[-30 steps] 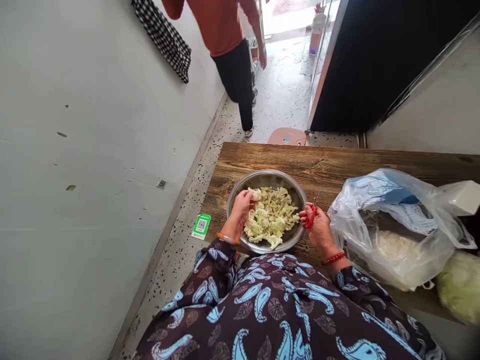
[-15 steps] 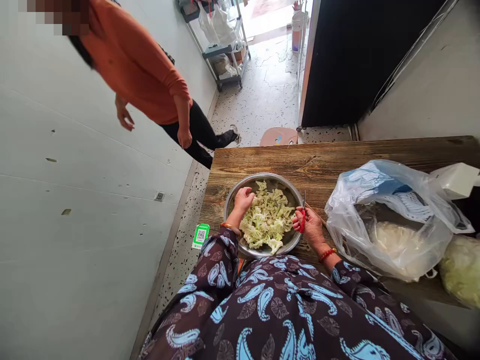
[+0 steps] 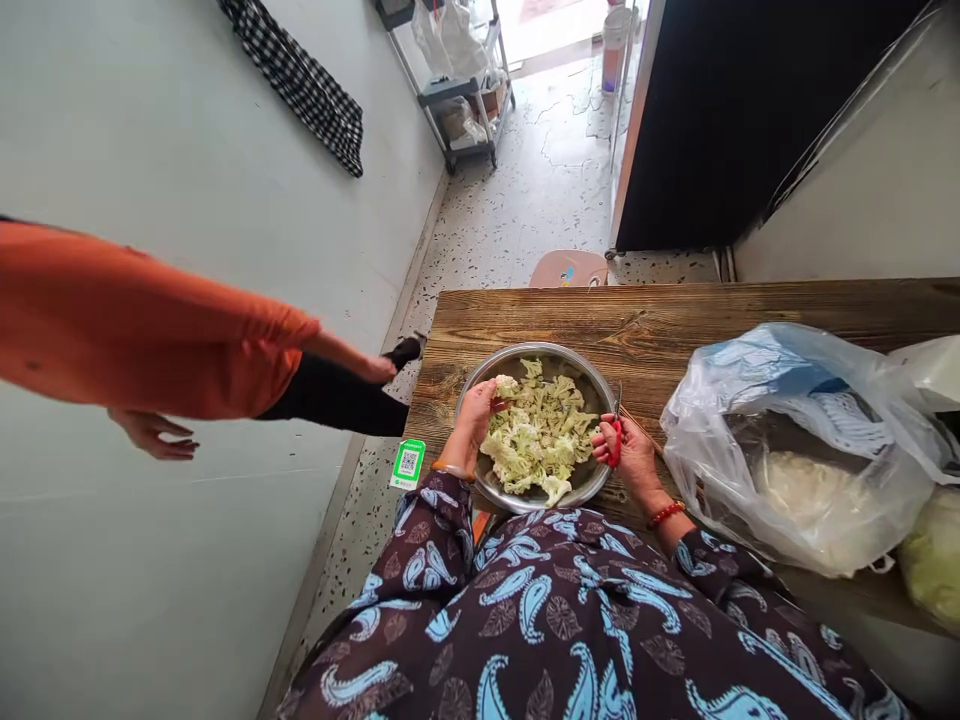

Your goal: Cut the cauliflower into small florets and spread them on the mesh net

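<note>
A steel bowl [image 3: 596,490] full of cut cauliflower florets [image 3: 536,440] stands on the wooden table in front of my body. Over the bowl's left side, my left hand [image 3: 477,410] is closed on a pale cauliflower floret [image 3: 506,387], pinched at the fingertips. My right hand [image 3: 628,446] is at the right rim, wrapped round red-handled scissors [image 3: 615,443]. Their metal blades point up and away from me and look closed.
Right of the bowl, a clear plastic bag [image 3: 750,365] lies on the wooden table [image 3: 517,312]. A green QR card [image 3: 408,463] is at the left edge. A person in an orange top [image 3: 187,345] is close by on the left. A pink stool [image 3: 568,268] stands beyond the table.
My left hand has turned and lifted slightly, and a floret now shows in its fingers. My right hand keeps the scissors. The person in orange has come nearer along the left wall.
</note>
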The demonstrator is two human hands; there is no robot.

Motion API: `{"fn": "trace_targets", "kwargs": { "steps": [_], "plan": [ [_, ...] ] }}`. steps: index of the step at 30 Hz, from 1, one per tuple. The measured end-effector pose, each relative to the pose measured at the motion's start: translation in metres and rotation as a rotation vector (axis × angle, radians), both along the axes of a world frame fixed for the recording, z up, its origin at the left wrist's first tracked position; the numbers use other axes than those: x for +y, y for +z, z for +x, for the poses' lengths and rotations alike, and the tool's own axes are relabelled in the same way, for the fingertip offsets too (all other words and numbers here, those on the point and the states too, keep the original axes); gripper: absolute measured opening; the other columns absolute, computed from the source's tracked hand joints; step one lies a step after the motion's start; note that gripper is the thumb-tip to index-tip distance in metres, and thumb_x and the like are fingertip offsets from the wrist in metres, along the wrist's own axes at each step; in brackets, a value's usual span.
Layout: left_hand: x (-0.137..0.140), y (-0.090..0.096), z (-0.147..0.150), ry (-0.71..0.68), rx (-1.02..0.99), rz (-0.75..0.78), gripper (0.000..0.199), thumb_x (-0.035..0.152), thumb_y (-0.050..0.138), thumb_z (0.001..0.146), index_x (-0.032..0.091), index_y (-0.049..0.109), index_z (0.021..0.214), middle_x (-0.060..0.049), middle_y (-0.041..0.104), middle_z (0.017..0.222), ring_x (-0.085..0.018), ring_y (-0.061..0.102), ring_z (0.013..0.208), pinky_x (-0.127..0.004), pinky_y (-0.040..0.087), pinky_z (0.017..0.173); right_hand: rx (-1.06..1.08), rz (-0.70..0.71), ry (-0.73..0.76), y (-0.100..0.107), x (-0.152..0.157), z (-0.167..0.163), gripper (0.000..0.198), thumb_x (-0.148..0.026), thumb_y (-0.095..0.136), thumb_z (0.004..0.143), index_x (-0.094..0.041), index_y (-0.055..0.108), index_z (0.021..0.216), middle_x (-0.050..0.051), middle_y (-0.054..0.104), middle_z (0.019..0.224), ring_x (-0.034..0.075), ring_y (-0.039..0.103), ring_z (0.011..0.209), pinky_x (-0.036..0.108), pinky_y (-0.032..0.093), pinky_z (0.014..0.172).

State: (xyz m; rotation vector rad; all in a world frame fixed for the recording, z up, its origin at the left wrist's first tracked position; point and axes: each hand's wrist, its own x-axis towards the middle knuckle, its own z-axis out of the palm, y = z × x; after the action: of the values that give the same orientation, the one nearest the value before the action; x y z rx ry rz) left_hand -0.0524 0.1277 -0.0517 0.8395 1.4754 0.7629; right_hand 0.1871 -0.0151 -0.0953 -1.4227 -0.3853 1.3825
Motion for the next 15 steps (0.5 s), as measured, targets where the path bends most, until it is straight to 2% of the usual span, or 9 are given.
{"fn": "trace_targets", "kwargs": {
  "steps": [3,9,12,15],
  "plan": [
    [-0.005,0.008,0.004,0.014,-0.126,-0.056,0.038,0.048,0.067,0.085,0.014,0.065,0.102,-0.01,0.074,0.089,-0.016,0.069,0.071,-0.029,0.056,0.066,0.001,-0.001,0.002,0.001,-0.001,0.0,0.052,-0.059,0.079,0.068,-0.022,0.063,0.101,-0.001,0.07,0.066,0.015,0.062,0.049,0.027,0.052,0.044],
    [-0.009,0.01,0.021,0.037,-0.23,-0.142,0.038,0.05,0.063,0.09,0.012,0.063,0.098,-0.009,0.072,0.079,-0.016,0.069,0.063,-0.025,0.052,0.055,-0.01,0.008,0.016,0.003,-0.002,0.0,0.051,-0.059,0.08,0.068,-0.023,0.064,0.099,0.0,0.07,0.066,0.017,0.063,0.049,0.029,0.053,0.045],
    [-0.009,0.01,0.03,0.019,-0.265,-0.159,0.039,0.05,0.065,0.089,0.012,0.063,0.097,-0.009,0.071,0.08,-0.017,0.069,0.065,-0.027,0.055,0.059,-0.01,0.011,0.019,0.003,-0.003,0.001,0.052,-0.06,0.08,0.068,-0.023,0.064,0.1,-0.001,0.069,0.065,0.017,0.063,0.049,0.029,0.053,0.045],
    [-0.007,0.007,0.037,-0.023,-0.24,-0.116,0.039,0.05,0.069,0.086,0.014,0.063,0.101,-0.01,0.071,0.088,-0.016,0.07,0.073,-0.03,0.058,0.071,-0.006,0.012,0.019,0.003,-0.004,0.001,0.053,-0.06,0.081,0.066,-0.022,0.065,0.1,0.0,0.07,0.066,0.016,0.062,0.049,0.029,0.053,0.045]
  ]
}}
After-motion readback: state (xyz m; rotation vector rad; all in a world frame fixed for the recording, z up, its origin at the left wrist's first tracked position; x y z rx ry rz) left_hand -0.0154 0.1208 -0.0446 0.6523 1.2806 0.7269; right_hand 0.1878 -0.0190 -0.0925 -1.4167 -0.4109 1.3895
